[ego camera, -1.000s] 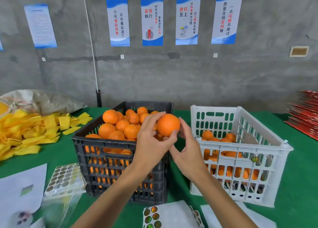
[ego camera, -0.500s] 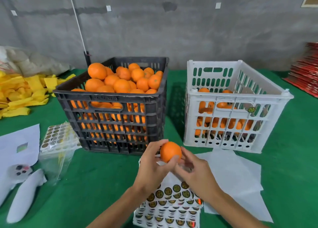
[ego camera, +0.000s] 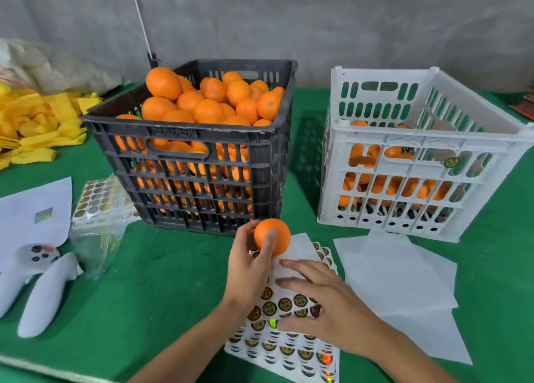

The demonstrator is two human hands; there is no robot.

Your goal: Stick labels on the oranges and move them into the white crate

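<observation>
**Holding one orange above the label sheet**

Gripping a single orange [ego camera: 273, 239] in curled fingers, the left hand [ego camera: 251, 270] lifts it before the black crate [ego camera: 199, 134]. The right hand [ego camera: 326, 304] lies flat, fingers spread, on the label sheet [ego camera: 284, 345]. Firm, round and smooth, the fruit probably suits a cupped hold. Labels under the palm are hidden; the white crate [ego camera: 419, 140] masks its contents.
</observation>
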